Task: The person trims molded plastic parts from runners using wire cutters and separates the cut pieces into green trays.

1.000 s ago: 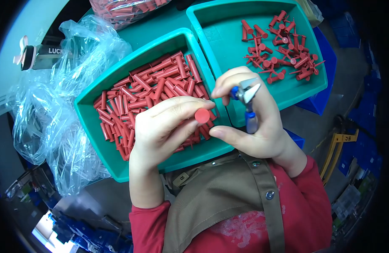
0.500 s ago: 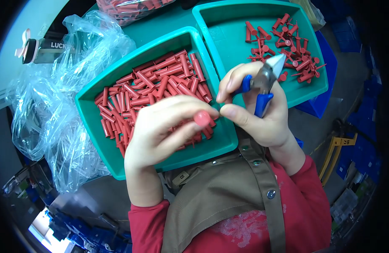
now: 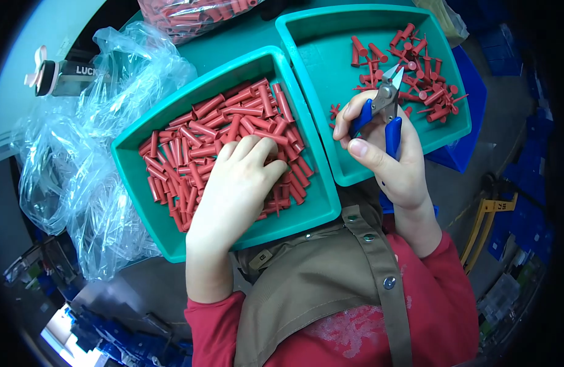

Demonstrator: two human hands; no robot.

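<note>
My left hand [image 3: 236,183] is down in the left green tray [image 3: 135,211], over a heap of red plastic sleeves [image 3: 202,131] with flanged ends. Its fingers curl into the pieces, and the fingertips are hidden, so what they hold cannot be made out. My right hand [image 3: 395,162] is closed around blue-handled wire nippers [image 3: 386,98], whose metal jaws are parted and point up and away. Nothing shows between the jaws. Behind them, the right green tray [image 3: 318,61] holds red flanged pieces [image 3: 438,92], some with thin stems.
Crumpled clear plastic bags [image 3: 104,165] lie to the left, beside a dark bottle [image 3: 74,76]. A clear bag of red parts [image 3: 190,18] sits at the back. A blue bin [image 3: 474,116] is under the right tray. A yellow metal frame [image 3: 490,214] stands on the floor at right.
My left hand has gone from beside my right hand, with a red piece showing at its fingers, down into the heap. My right hand has moved slightly right, and the nippers' jaws now show apart.
</note>
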